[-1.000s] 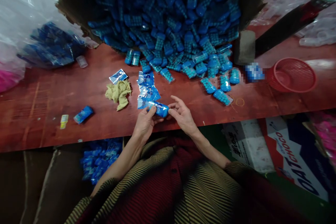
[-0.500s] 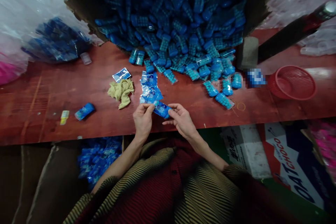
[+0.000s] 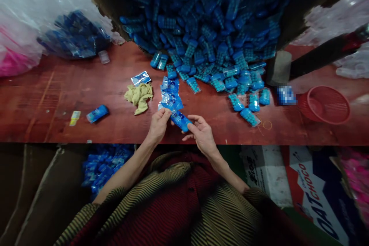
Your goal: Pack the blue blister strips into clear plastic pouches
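Between both hands, over the table's near edge, is a small candy bottle (image 3: 181,120) wrapped in a printed blue label. My left hand (image 3: 158,123) pinches its upper left end between thumb and fingers. At its lower right end, my right hand (image 3: 202,135) grips it by thumb and forefinger, the other fingers loosely spread. Just beyond my left hand lie several shiny blue labels (image 3: 170,94), overlapping. A crumpled yellowish cloth (image 3: 140,96) is left of them, with a blue and white packet (image 3: 141,78) behind it. Farther left lies another blue-wrapped bottle (image 3: 98,114).
Clear bottles with blue balls (image 3: 207,52) spill from a dark carton at the back. To the right are a red plastic basket (image 3: 327,105) and a hammer (image 3: 319,55). A bag of blue pieces (image 3: 76,34) sits back left. Blue-wrapped pieces (image 3: 105,167) lie below the table edge.
The view has shifted, moving the table items slightly right. The held bottle has turned, showing more of its printed label; both hands still grip its ends.
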A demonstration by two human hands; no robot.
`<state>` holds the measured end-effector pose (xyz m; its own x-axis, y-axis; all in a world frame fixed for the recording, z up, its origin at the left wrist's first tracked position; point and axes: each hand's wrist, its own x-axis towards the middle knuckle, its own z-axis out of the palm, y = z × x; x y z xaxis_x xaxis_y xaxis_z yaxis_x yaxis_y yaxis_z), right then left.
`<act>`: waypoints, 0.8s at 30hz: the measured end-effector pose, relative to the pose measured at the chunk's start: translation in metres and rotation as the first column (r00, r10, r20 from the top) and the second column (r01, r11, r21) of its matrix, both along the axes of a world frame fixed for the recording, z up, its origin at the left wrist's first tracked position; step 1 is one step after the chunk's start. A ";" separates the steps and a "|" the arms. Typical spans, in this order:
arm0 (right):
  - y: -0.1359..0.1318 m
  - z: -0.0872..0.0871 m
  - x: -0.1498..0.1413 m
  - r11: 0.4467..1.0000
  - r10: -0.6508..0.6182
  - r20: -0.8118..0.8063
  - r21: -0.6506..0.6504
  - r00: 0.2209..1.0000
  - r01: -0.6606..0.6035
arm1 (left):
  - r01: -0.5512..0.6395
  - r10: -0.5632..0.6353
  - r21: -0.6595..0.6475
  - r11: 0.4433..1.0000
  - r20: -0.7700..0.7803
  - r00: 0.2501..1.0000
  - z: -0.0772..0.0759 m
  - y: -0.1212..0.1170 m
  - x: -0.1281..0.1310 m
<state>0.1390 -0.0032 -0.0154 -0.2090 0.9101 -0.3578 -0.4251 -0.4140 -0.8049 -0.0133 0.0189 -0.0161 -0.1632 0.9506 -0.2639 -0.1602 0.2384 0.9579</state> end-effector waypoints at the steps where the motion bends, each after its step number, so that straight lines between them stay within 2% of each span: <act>1: -0.001 0.000 0.000 1.000 0.000 0.002 0.002 1.000 0.000 | 0.016 -0.015 -0.016 1.000 0.062 0.998 -0.001 0.000 0.001; 5: -0.001 0.001 0.000 1.000 -0.011 0.018 0.009 1.000 0.011 | -0.047 0.067 -0.100 0.994 0.214 0.974 0.007 -0.004 0.009; 8: 0.000 0.004 -0.001 0.999 -0.039 0.065 0.032 0.997 0.037 | 0.032 0.040 -0.232 0.972 0.301 0.953 0.017 -0.010 0.015; 11: -0.001 0.006 -0.004 0.998 -0.058 0.103 0.046 0.993 0.053 | 0.093 -0.003 -0.288 0.953 0.297 0.955 0.018 -0.017 0.021; 16: -0.001 0.007 -0.007 0.996 -0.084 0.088 0.027 0.993 0.082 | 0.021 0.057 -0.227 0.974 0.333 0.941 0.010 -0.024 0.029; 18: 0.000 0.007 -0.006 0.997 -0.077 0.050 0.002 0.996 0.077 | 0.002 0.057 -0.194 0.981 0.296 0.954 0.008 -0.026 0.029; 21: 0.000 0.008 -0.005 0.997 -0.070 -0.005 -0.039 0.998 0.069 | 0.020 0.008 -0.136 0.990 0.197 0.980 0.007 -0.025 0.025; 24: 0.000 0.007 -0.004 0.995 -0.071 -0.046 -0.080 0.996 0.067 | 0.079 -0.062 -0.095 0.992 0.168 0.984 0.007 -0.024 0.019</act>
<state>0.1351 -0.0027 -0.0085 -0.1652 0.8927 -0.4193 -0.4927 -0.4430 -0.7490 0.0060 -0.0047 -0.0094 -0.0434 0.9252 -0.3770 -0.2927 0.3490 0.8903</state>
